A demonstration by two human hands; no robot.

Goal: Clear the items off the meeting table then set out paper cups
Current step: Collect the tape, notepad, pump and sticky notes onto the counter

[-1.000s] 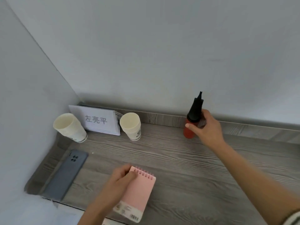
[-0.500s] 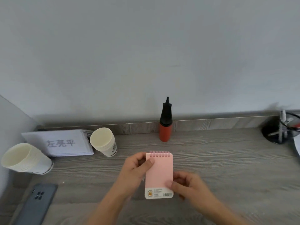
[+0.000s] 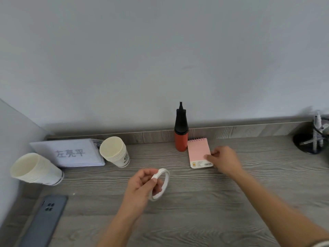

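Note:
My left hand (image 3: 142,186) pinches a white roll of tape (image 3: 161,184) above the middle of the grey wooden table (image 3: 195,202). My right hand (image 3: 225,161) holds the lower right corner of a pink spiral notebook (image 3: 198,151), which lies flat by the back ledge next to a red bottle with a black nozzle (image 3: 181,132). A stack of paper cups (image 3: 114,151) stands at the back left. A second stack of paper cups (image 3: 35,169) leans at the far left.
A white name card with printed characters (image 3: 69,154) lies between the two cup stacks. A dark grey phone (image 3: 42,221) lies face down at the front left. A black wire pen holder (image 3: 315,138) stands at the back right. Walls close off the back and left.
The notebook moved from both hands at the table's middle to beside the red bottle, under my right hand. My left hand now holds a tape roll instead of the notebook.

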